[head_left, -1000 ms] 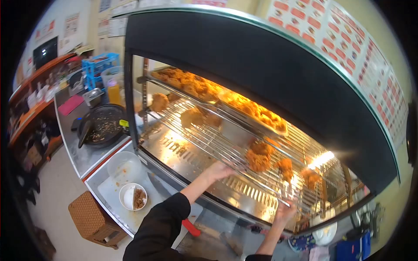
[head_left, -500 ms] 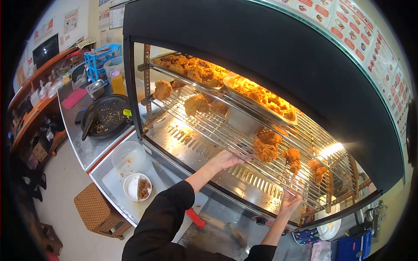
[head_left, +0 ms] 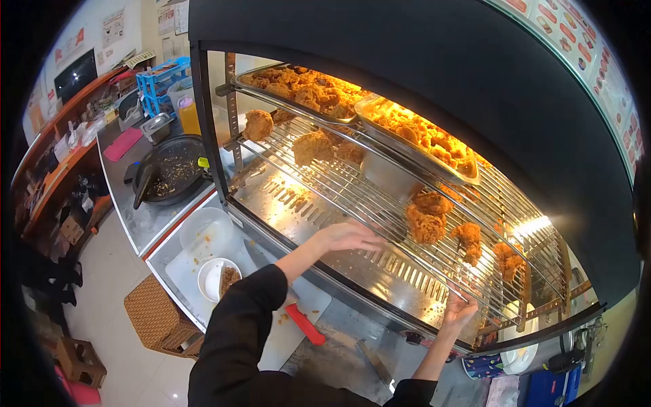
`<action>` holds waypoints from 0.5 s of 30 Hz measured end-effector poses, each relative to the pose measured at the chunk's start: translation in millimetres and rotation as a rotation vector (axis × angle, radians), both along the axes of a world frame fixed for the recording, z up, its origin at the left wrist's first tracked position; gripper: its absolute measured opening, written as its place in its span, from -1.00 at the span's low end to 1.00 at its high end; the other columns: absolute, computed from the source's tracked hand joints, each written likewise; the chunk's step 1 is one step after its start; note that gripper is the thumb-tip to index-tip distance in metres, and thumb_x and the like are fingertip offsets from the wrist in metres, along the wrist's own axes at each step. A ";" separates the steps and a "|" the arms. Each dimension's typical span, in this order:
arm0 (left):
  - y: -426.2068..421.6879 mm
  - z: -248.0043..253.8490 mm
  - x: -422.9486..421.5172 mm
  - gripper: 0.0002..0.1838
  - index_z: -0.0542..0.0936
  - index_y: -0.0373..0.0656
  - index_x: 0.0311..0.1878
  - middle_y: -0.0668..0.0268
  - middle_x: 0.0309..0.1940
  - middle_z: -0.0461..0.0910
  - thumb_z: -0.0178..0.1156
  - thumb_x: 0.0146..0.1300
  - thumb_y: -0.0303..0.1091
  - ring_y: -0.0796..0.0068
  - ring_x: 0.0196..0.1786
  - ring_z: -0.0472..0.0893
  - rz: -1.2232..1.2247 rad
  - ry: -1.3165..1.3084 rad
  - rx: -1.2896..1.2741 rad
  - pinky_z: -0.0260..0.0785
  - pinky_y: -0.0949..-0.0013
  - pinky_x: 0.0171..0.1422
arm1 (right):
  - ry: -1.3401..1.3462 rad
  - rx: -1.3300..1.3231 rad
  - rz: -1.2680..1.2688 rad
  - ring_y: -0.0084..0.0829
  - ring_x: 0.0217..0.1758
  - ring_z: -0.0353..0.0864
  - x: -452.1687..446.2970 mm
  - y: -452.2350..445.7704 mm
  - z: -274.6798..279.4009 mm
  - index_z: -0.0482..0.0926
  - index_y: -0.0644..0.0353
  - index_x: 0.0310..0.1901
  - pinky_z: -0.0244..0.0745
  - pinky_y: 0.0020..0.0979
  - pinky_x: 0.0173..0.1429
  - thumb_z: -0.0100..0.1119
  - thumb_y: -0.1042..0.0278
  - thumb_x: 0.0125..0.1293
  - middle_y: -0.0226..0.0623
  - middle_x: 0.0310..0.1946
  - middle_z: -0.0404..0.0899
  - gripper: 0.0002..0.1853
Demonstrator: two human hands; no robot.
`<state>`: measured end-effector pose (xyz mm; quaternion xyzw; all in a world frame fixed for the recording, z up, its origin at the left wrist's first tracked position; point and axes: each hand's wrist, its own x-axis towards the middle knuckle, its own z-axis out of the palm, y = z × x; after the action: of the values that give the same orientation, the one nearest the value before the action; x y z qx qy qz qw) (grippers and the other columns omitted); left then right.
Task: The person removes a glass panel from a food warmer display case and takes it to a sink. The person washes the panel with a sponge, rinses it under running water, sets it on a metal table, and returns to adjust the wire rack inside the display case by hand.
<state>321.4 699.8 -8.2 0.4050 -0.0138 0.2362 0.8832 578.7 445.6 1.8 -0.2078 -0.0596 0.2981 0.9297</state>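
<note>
A wire rack (head_left: 386, 197) slants across the inside of a glowing display warmer (head_left: 407, 88), with several pieces of fried chicken (head_left: 426, 224) resting on it. My left hand (head_left: 349, 237) is just in front of the rack's front edge, fingers stretched out, holding nothing. Further right, my right hand (head_left: 461, 308) has its fingers curled round the rack's front bar near the right end. Above the rack, a tray of fried chicken (head_left: 305, 88) sits beside a metal pan (head_left: 390, 172)'s neighbour, a tray of small fried pieces (head_left: 424, 139).
Below the warmer lie a white cutting board (head_left: 288, 339), a red-handled knife (head_left: 305, 324) and a white bowl (head_left: 211, 279) with brown food. At left stand a black pan (head_left: 178, 173), a yellow bottle (head_left: 189, 117) and a woven stool (head_left: 152, 315).
My left hand has let go of the rack's front bar and straightened its fingers. My right hand stays on the bar. The whole view has shifted slightly.
</note>
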 end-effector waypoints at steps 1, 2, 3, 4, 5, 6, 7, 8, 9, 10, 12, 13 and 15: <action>5.3 3.2 -15.6 -0.64 0.33 -0.19 0.00 0.08 -0.08 0.42 -0.05 0.08 -0.58 0.00 -0.03 0.43 0.084 -0.025 -0.072 0.24 0.01 0.14 | -0.015 0.004 0.006 0.24 -0.02 0.30 -1.3 -0.1 1.9 0.12 0.65 -0.02 0.29 0.19 0.11 -0.23 0.68 -0.14 0.24 -0.03 0.24 -0.48; 10.6 6.7 -31.4 -0.72 0.38 -0.29 -0.08 0.08 -0.15 0.45 -0.05 0.08 -0.53 0.05 -0.06 0.45 0.169 -0.053 -0.137 0.28 0.06 0.09 | -0.028 0.012 0.012 0.23 -0.01 0.30 -3.0 -0.6 3.1 0.12 0.64 -0.02 0.28 0.19 0.12 -0.23 0.68 -0.14 0.24 -0.03 0.24 -0.49; 13.2 22.1 -52.7 -0.77 0.41 -0.39 -0.19 0.08 -0.24 0.49 -0.05 0.08 -0.47 0.11 -0.11 0.48 0.228 -0.187 -0.435 0.33 0.14 0.03 | -0.042 0.023 0.017 0.23 0.00 0.29 -4.1 0.2 4.0 0.12 0.64 -0.02 0.27 0.19 0.12 -0.23 0.68 -0.14 0.25 -0.02 0.23 -0.49; 36.7 5.8 -66.0 -0.77 0.40 -0.41 -0.25 0.11 -0.31 0.49 -0.07 0.07 -0.44 0.18 -0.16 0.49 0.377 -0.280 -0.477 0.35 0.21 -0.03 | -0.039 0.019 0.017 0.22 0.04 0.27 -3.9 0.7 4.1 0.12 0.62 -0.01 0.24 0.19 0.15 -0.24 0.68 -0.13 0.26 0.01 0.21 -0.48; 73.8 -27.6 -78.1 -0.76 0.39 -0.44 -0.30 0.13 -0.38 0.50 -0.08 0.06 -0.40 0.25 -0.21 0.50 0.527 -0.375 -0.517 0.37 0.28 -0.09 | -0.003 0.036 0.020 0.22 0.05 0.26 -2.8 0.2 2.6 0.12 0.61 0.01 0.23 0.19 0.15 -0.24 0.68 -0.13 0.26 0.02 0.20 -0.47; 132.0 -84.6 -99.5 -0.79 0.40 -0.37 -0.32 0.17 -0.39 0.49 -0.05 0.06 -0.39 0.31 -0.24 0.49 0.436 -0.424 -0.555 0.38 0.33 -0.13 | 0.033 0.052 0.024 0.22 0.06 0.25 -1.6 -0.6 0.6 0.12 0.59 0.02 0.23 0.20 0.15 -0.24 0.68 -0.13 0.26 0.02 0.20 -0.46; 151.7 -90.3 -107.9 -0.81 0.39 -0.32 -0.33 0.20 -0.40 0.48 -0.02 0.07 -0.37 0.35 -0.26 0.48 0.531 -0.399 -0.606 0.38 0.38 -0.17 | 0.068 0.068 0.030 0.22 0.08 0.24 -1.4 1.3 1.7 0.11 0.58 0.04 0.22 0.20 0.15 -0.24 0.68 -0.13 0.26 0.03 0.19 -0.45; 170.6 -95.0 -116.2 -0.83 0.39 -0.26 -0.35 0.23 -0.41 0.47 0.00 0.08 -0.35 0.39 -0.28 0.47 0.628 -0.368 -0.652 0.38 0.42 -0.21 | -0.004 0.022 -0.012 0.21 0.10 0.21 -18.5 2.0 17.5 0.14 0.58 0.02 0.22 0.20 0.15 -0.23 0.69 -0.15 0.25 0.04 0.19 -0.46; 154.2 -56.9 -114.9 -0.84 0.37 -0.21 -0.36 0.25 -0.41 0.46 0.02 0.08 -0.32 0.41 -0.29 0.47 0.911 -0.257 -0.709 0.38 0.44 -0.24 | 0.005 0.007 -0.006 0.20 0.10 0.21 -19.4 3.3 19.2 0.14 0.58 0.02 0.21 0.21 0.15 -0.23 0.69 -0.15 0.23 0.05 0.19 -0.45; 147.2 -32.3 -115.3 -0.85 0.36 -0.16 -0.37 0.27 -0.42 0.45 0.04 0.09 -0.30 0.44 -0.30 0.46 1.192 -0.141 -0.761 0.38 0.47 -0.27 | 0.013 -0.006 0.000 0.18 0.11 0.21 -19.3 1.9 17.3 0.15 0.58 0.02 0.21 0.21 0.15 -0.22 0.69 -0.16 0.22 0.05 0.20 -0.45; 212.2 -66.5 -114.2 -0.83 0.36 -0.06 -0.32 0.31 -0.37 0.45 -0.01 0.14 -0.19 0.44 -0.29 0.46 1.422 -0.293 -0.786 0.38 0.42 -0.26 | -0.004 -0.017 0.046 0.09 0.14 0.22 -14.1 0.0 11.0 0.17 0.56 0.04 0.21 0.15 0.18 -0.22 0.70 -0.17 0.15 0.07 0.22 -0.43; 230.5 -84.2 -117.3 -0.81 0.36 -0.02 -0.30 0.35 -0.39 0.43 -0.01 0.15 -0.14 0.45 -0.32 0.44 1.409 -0.367 -0.803 0.36 0.40 -0.27 | 0.011 -0.006 0.026 0.07 0.15 0.21 -14.3 2.1 16.0 0.16 0.56 0.05 0.21 0.13 0.19 -0.23 0.71 -0.17 0.14 0.08 0.22 -0.42; 249.1 -98.7 -123.6 -0.78 0.37 0.05 -0.25 0.42 -0.41 0.39 0.00 0.17 -0.05 0.48 -0.38 0.40 1.376 -0.514 -0.838 0.32 0.37 -0.30 | 0.052 0.009 -0.005 0.04 0.16 0.21 -20.1 4.2 25.6 0.15 0.55 0.07 0.21 0.08 0.21 -0.24 0.72 -0.17 0.13 0.09 0.21 -0.40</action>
<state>197.8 948.9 -106.9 -0.1044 0.1241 0.7917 0.5890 558.6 449.9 27.4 -0.1960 -0.0364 0.3008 0.9326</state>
